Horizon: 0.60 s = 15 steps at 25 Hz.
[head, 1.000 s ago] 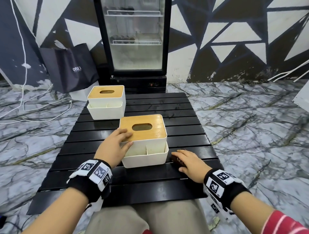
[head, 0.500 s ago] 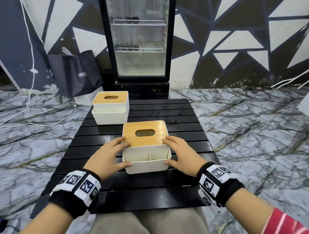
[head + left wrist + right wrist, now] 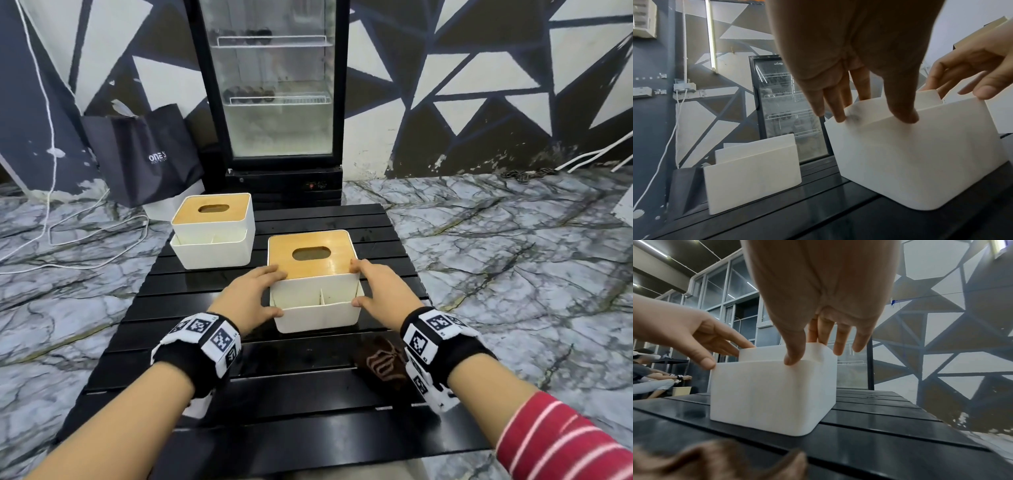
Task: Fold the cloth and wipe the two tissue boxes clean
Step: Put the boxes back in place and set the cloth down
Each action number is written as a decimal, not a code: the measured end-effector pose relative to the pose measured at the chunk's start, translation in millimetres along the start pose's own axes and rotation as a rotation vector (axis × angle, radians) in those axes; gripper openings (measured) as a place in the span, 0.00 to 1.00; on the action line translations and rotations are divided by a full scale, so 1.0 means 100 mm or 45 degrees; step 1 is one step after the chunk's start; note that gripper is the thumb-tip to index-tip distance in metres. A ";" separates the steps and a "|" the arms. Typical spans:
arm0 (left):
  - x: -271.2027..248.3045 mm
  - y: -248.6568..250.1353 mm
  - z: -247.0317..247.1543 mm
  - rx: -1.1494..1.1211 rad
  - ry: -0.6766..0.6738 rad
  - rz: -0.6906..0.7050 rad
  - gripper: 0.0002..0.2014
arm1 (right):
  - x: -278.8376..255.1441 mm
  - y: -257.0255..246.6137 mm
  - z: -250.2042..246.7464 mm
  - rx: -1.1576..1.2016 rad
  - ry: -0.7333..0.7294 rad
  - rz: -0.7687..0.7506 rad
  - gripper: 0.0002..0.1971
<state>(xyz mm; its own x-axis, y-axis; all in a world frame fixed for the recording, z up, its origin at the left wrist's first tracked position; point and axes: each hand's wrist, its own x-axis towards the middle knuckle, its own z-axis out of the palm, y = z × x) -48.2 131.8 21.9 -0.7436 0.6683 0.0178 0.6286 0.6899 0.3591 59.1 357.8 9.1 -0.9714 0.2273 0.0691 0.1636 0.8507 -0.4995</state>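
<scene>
From the head view, the left hand [image 3: 251,301] and right hand [image 3: 383,294] clasp opposite sides of the nearer white tissue box with a wooden lid [image 3: 313,281] on the black slatted desk [image 3: 274,394]. The second white wooden-lidded tissue box [image 3: 212,236] stands far left. The brown patterned cloth [image 3: 380,365] lies beneath the right wrist.

In the left wrist view, fingers [image 3: 838,104] and thumb pinch the box's wall.

In the right wrist view, the thumb [image 3: 794,347] and fingers grip the rim; the cloth [image 3: 719,462] lies nearer.
</scene>
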 end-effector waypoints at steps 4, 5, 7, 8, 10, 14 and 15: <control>0.47 0.04 0.07 -0.011 0.002 -0.013 0.34 | 0.34 0.24 -0.06 0.035 0.034 0.125 0.24; 0.58 0.06 0.09 0.003 0.008 -0.010 0.34 | 0.42 0.30 -0.08 0.025 0.034 0.133 0.24; 0.80 0.10 0.12 0.041 0.041 -0.001 0.33 | 0.59 0.43 -0.13 0.004 0.040 0.132 0.24; 0.88 0.12 0.13 0.057 0.052 0.004 0.33 | 0.66 0.48 -0.16 0.001 0.051 0.131 0.24; 1.09 0.15 0.15 0.081 0.041 0.012 0.32 | 0.83 0.61 -0.21 0.000 0.075 0.137 0.24; 1.47 0.21 0.16 0.053 0.019 0.009 0.33 | 1.14 0.83 -0.31 0.005 0.090 0.125 0.23; 1.55 0.22 0.17 0.050 0.021 0.006 0.33 | 1.21 0.87 -0.32 0.006 0.094 0.122 0.23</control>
<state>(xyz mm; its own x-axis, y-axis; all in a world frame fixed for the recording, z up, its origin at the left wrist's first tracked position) -145.6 254.7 16.9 -0.7443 0.6669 0.0349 0.6401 0.6974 0.3224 -38.7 474.7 1.9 -0.9360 0.3420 0.0839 0.2542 0.8212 -0.5109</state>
